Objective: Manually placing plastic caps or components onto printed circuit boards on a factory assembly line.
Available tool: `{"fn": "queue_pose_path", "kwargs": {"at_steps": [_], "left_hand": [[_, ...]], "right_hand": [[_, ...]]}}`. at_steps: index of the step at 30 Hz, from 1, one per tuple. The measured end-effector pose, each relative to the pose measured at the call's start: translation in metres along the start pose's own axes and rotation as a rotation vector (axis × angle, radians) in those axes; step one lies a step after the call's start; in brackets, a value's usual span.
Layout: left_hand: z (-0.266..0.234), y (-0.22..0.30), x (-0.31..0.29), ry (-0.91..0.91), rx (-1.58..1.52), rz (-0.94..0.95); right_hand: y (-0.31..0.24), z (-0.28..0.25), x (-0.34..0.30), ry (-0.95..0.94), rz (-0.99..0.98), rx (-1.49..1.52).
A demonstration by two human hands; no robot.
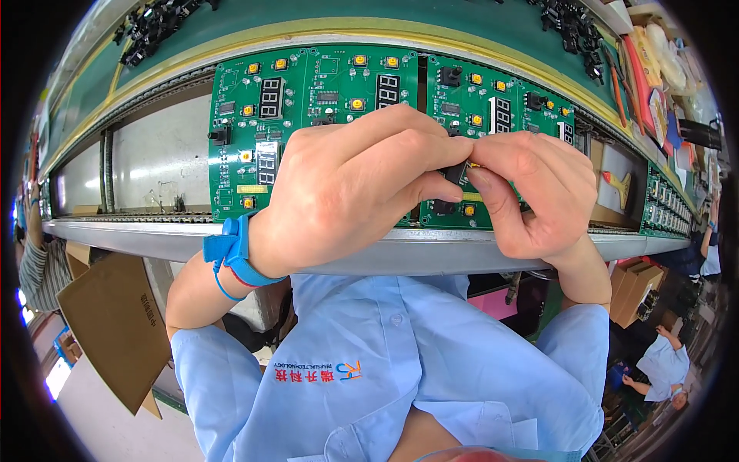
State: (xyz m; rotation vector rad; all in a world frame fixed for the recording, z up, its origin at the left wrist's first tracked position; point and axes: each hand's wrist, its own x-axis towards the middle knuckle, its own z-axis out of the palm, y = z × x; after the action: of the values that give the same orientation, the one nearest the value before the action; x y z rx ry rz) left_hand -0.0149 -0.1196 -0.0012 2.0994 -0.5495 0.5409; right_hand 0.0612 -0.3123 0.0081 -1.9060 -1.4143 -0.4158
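Observation:
My left hand (362, 177), with a blue wrist strap (240, 254) on its wrist, pinches a small black electronic component (456, 172) between thumb and forefinger. From the other side, the closed thumb and forefinger of my right hand (535, 189) meet it, partly hiding its shape. Both hands hover over green circuit boards (296, 73), and the left covers much of one panel. The right-hand panel (485, 96) lies below the fingertips. Yellow-topped push buttons, digit displays (271, 98) and black upright parts (451, 75) are mounted on the boards.
The boards sit between the rails of a conveyor (138, 239). Loose black components are heaped at far left (158, 31) and far right (573, 31) on a green surface. Tools (616, 85) and bags lie at right. Cardboard (115, 323) stands at lower left; another person (666, 362) is at lower right.

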Motion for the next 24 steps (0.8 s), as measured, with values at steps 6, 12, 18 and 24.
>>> {"fn": "queue_pose_path", "kwargs": {"at_steps": [6, 12, 18, 24], "left_hand": [[0.0025, -0.0024, -0.0036, -0.011, -0.008, -0.015], [0.0038, -0.0023, -0.0055, -0.025, 0.004, -0.01], [0.0037, -0.0028, -0.0039, -0.037, -0.058, -0.017], [0.0007, -0.0014, -0.0012, -0.072, -0.129, -0.031]], "right_hand": [[-0.0018, 0.0005, 0.0005, -0.036, -0.024, -0.04], [-0.0037, 0.006, -0.0007, 0.015, -0.007, 0.022], [-0.003, 0.0072, -0.0039, 0.016, 0.017, 0.075], [-0.0011, 0.0007, -0.0028, -0.026, 0.056, 0.145]]}}
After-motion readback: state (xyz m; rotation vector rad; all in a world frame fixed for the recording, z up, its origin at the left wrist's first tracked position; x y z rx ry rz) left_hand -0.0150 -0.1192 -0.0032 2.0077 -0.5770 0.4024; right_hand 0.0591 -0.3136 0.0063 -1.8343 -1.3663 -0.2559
